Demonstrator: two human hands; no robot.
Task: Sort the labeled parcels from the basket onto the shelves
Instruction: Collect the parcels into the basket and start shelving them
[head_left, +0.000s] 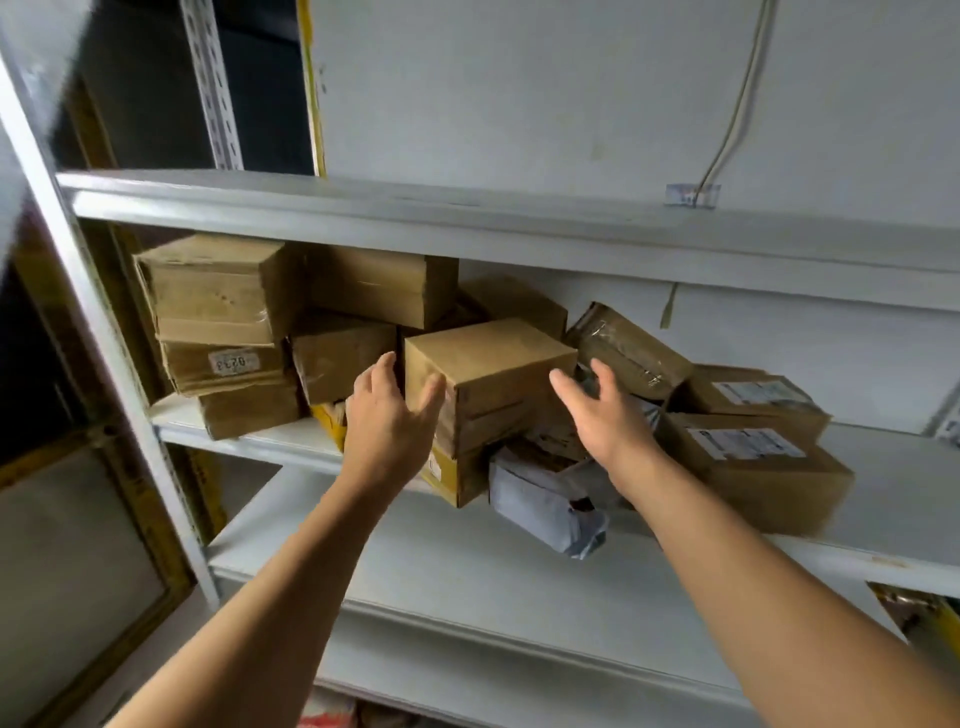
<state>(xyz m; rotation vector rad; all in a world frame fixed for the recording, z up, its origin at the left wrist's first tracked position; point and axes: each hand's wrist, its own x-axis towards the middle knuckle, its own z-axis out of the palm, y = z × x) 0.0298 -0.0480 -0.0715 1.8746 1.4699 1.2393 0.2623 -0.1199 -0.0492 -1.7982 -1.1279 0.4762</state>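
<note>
A plain brown cardboard box (493, 374) sits on top of other parcels on the middle shelf (249, 441), near its front. My left hand (389, 421) rests against the box's left front corner with its fingers relaxed. To the right of the box, my right hand (608, 415) hovers with its fingers spread and its palm facing the box, holding nothing. Under the box lie a yellow-edged carton (457, 478) and a grey plastic mailer bag (545, 504). The basket is out of view.
Stacked brown boxes (218, 291) fill the shelf's left part, one bearing a small number sticker (234, 362). Two labelled cartons (753, 457) sit at the right, a taped brown pouch (628, 348) behind. The upper shelf (467, 218) and lower shelf (467, 582) show bare white surface.
</note>
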